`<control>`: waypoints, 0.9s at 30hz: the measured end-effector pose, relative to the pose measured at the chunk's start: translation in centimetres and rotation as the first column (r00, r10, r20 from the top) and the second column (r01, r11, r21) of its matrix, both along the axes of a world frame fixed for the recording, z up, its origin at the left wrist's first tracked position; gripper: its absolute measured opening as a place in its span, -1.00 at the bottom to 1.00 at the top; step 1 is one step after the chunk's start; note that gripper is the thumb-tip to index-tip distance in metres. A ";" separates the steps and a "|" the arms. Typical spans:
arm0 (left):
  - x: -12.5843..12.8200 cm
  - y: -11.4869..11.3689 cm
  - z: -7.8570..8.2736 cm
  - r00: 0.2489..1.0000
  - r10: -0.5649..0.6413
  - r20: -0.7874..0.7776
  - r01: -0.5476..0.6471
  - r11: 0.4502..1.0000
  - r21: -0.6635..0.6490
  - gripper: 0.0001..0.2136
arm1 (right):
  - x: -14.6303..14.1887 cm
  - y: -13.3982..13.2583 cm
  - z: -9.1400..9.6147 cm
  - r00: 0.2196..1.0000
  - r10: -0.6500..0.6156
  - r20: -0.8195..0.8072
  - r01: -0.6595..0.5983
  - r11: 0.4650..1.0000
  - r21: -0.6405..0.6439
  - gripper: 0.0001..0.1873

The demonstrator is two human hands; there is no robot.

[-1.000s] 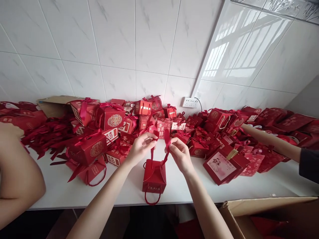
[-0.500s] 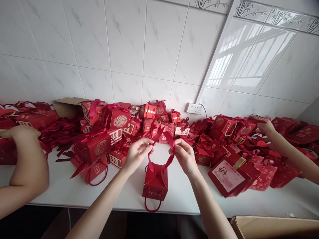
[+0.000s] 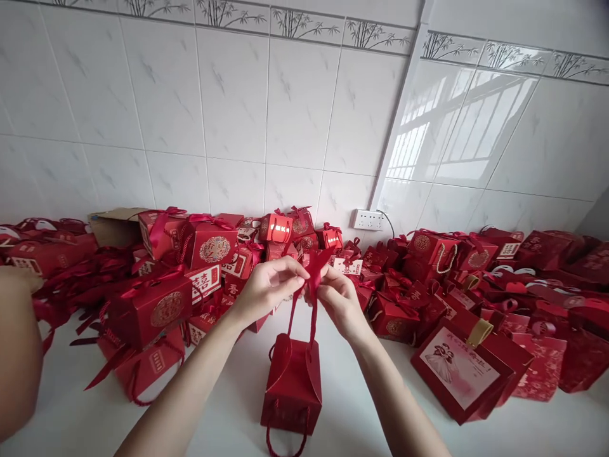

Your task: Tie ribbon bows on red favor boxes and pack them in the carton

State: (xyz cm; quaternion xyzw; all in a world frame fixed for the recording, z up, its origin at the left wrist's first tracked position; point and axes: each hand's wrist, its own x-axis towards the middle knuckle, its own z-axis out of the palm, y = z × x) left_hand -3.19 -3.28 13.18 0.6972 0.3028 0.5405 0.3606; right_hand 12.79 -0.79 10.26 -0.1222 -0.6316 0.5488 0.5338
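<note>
A small red gift box (image 3: 291, 387) with a cord handle stands on the white table (image 3: 76, 412) in front of me. Two red ribbon ends (image 3: 313, 273) rise from its top flaps. My left hand (image 3: 266, 289) pinches one ribbon end and my right hand (image 3: 339, 297) pinches the other, both closed. The two hands meet just above the box, with the ribbon ends crossed between the fingers.
Piles of red gift boxes (image 3: 209, 244) and loose ribbons (image 3: 71, 279) cover the back of the table. A flat red box with a picture (image 3: 459, 374) lies at the right. Another person's arm (image 3: 19, 355) shows at the left edge. A wall socket (image 3: 367, 219) sits behind.
My hands have drawn together, bringing the two ribbon ends from apart to crossed. The camera tilted up. The other person's arm on the right has left the view.
</note>
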 end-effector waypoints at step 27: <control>-0.6 0.2 -0.7 0.970 0.163 -0.180 -0.158 0.987 0.041 -0.86 | 3.8 2.1 1.3 0.979 0.015 0.205 -0.082 0.944 0.319 -0.90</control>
